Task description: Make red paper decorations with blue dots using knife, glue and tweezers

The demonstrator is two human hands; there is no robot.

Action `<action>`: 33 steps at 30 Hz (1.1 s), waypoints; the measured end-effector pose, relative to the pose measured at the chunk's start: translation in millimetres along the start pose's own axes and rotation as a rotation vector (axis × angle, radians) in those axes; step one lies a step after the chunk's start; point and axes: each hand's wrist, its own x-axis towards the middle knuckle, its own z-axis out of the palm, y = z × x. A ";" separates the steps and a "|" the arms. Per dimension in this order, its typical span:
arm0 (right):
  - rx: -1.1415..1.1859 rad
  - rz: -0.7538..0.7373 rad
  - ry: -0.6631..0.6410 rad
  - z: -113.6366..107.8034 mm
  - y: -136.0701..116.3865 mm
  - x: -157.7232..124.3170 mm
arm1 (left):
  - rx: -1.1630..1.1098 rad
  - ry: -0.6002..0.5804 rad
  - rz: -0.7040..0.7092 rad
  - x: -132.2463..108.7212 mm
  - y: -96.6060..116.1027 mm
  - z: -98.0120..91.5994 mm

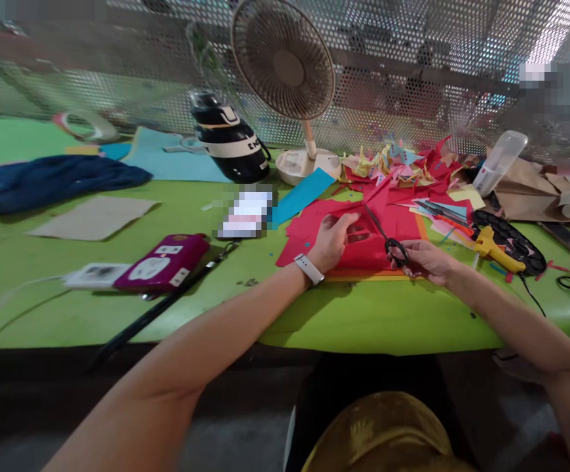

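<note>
Red paper [363, 257] lies right of centre, stacked on the near part of the green table [373, 321]. Left hand [331, 241], watch on wrist, is on the paper, fingers bent; can't tell if they pinch it. Right hand [425, 261] has fingers closed round the handles of black scissors [396, 252], blades pointing up-left over the red. Purple device [164, 263] with white plug [98, 276] at lower left; yellow glue gun [498, 252] by black tray [525, 246] at right. Phone [246, 215], screen pixelated, near centre; blue strip [307, 195] just right of it. Farther back: mixed paper scraps [407, 164], clear bottle [501, 162] upper right, black-and-white flask [230, 141] left of the fan [285, 62]. Perforated screen [388, 85] behind everything.
</note>
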 end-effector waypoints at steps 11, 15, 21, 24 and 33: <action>-0.318 -0.158 0.148 10.5 -4.7 -12.0 | -0.052 0.038 0.093 11.4 13.4 -3.0; -0.403 -0.137 0.132 10.4 -4.2 -13.4 | -0.067 0.023 0.051 9.7 13.7 -2.0; -0.435 -0.149 0.140 11.7 -0.3 -12.4 | -0.040 0.012 0.014 4.3 9.5 0.1; -0.428 -0.144 0.138 12.6 0.0 -12.0 | -0.017 -0.006 0.008 1.2 9.8 1.3; -0.425 -0.141 0.150 13.8 0.6 -11.3 | -0.011 0.004 -0.019 -0.3 10.8 3.8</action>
